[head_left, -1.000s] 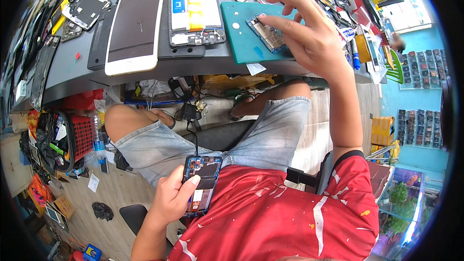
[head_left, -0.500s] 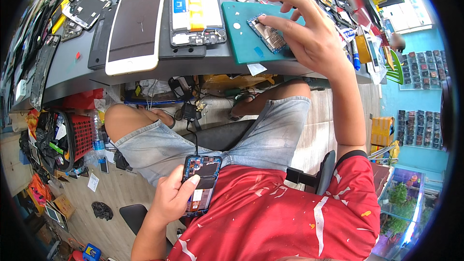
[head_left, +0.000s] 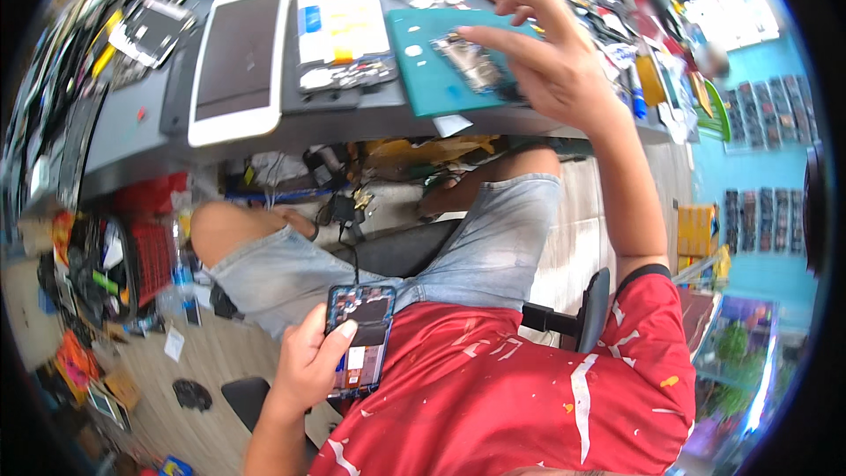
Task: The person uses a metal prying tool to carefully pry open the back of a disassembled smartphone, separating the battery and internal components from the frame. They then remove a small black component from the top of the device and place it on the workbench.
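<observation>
Low in front of my red shirt, my left hand (head_left: 306, 360) is closed around an opened phone (head_left: 373, 324), its inner parts showing and the thumb lying across it. A black cable (head_left: 356, 263) runs to the phone's upper end. Over the desk, my right hand (head_left: 564, 75) is spread, with the index fingertip at the top corner of a phone circuit board (head_left: 473, 63). Whether that fingertip presses on the board or hovers just above, I cannot tell. The board lies tilted on a teal mat (head_left: 419, 97). Nothing shows between the right fingers.
Left of the mat lie an opened phone body (head_left: 342, 35) and a large white-framed phone or tablet (head_left: 240, 62). Loose parts crowd the grey desk's back. Beneath the desk are a red basket (head_left: 148, 257) and clutter. A chair armrest (head_left: 593, 310) stands by my right side.
The whole view has shifted slightly and is blurred, so the desk things appear a little further left. Both hands keep nearly the same pose.
</observation>
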`<state>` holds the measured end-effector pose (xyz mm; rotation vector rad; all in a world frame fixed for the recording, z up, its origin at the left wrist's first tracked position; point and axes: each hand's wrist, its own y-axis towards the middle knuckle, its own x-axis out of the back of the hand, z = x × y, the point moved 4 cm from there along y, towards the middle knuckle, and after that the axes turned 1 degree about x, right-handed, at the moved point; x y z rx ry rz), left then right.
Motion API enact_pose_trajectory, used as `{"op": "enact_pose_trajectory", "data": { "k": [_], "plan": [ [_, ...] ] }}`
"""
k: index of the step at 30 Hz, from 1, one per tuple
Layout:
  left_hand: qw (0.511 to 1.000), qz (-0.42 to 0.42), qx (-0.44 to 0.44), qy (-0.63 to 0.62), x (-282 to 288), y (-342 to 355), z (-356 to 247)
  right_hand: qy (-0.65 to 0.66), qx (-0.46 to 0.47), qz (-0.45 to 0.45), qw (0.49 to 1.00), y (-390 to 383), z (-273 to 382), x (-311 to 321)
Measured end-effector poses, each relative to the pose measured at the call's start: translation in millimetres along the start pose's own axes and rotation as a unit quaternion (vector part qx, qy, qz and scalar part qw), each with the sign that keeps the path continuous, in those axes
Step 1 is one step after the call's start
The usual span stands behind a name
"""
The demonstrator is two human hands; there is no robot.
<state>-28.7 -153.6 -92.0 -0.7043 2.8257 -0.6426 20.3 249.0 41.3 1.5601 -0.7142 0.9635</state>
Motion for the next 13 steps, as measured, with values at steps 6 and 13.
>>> {"op": "enact_pose_trajectory", "data": {
  "k": [6, 13],
  "plan": [
    [0.994, -0.046, -0.023, -0.098, -2.9, -3.0, 10.8, -0.073, -0.056, -0.114, 0.989, -10.4, -6.8, 65.6],
    [0.993, -0.033, -0.025, -0.114, -6.7, 0.4, 3.5, -0.135, -0.497, -0.030, 0.857, -197.5, -157.7, 155.3]
  ]
}}
